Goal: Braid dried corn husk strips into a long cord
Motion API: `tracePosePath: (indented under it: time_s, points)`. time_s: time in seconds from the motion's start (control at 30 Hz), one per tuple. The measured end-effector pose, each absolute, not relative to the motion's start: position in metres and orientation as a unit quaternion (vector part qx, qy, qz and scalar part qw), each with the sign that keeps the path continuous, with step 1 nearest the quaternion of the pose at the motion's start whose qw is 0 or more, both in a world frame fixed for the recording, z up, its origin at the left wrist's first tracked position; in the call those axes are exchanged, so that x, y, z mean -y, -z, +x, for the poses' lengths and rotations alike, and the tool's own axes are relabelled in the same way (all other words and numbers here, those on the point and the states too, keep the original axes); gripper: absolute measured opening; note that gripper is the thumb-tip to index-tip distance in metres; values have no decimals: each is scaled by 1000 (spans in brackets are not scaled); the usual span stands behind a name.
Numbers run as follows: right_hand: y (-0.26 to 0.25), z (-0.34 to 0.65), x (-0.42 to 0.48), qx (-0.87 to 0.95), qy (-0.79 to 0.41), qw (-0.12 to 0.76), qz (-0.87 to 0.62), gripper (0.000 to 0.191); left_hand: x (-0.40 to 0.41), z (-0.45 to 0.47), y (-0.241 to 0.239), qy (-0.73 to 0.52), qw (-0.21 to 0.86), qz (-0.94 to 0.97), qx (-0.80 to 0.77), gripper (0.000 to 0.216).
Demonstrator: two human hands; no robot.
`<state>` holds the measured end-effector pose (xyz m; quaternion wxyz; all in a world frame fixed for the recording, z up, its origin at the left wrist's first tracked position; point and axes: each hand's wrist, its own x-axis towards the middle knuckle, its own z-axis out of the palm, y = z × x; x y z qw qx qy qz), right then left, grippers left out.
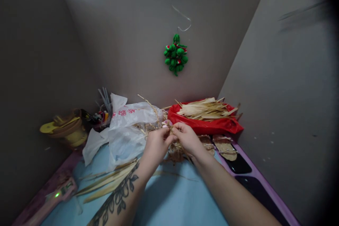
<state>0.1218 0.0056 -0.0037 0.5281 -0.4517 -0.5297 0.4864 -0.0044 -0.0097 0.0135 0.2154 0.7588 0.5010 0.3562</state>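
Blue tabletop, pinched 2-handed grip on straw

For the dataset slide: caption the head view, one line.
Left hand and right hand pinch at straw-like strands near a red bag of pale dry strips.

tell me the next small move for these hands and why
Perhaps the right hand should gently draw the straw snug while the left hand steadies it: both hands meet at it, and it spills out loosely below them.
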Motion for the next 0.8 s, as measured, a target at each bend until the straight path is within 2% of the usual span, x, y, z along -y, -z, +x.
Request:
tracePosePath:
  time_s: [0.23,0.4,0.5,0.67,0.8]
  points:
    - [-1,126,-5,617,-370,474,-507,12,7,-8,-14,-347,191,767,-505,21]
    - [-2,131,-3,646,-316,470,-511,10,1,-5,-8,-394,309,699,-511,20]
    - [-1,133,-6,643,-329,483,-494,10,-2,-3,-4,-411,333,685,-501,21]
    - [-3,137,-10,612,-410,479,-478,11,-1,0,1,-393,245,725,-509,16]
    - [-3,132,-5,555,-439,508,-492,15,3,2,3,-414,176,721,-526,16]
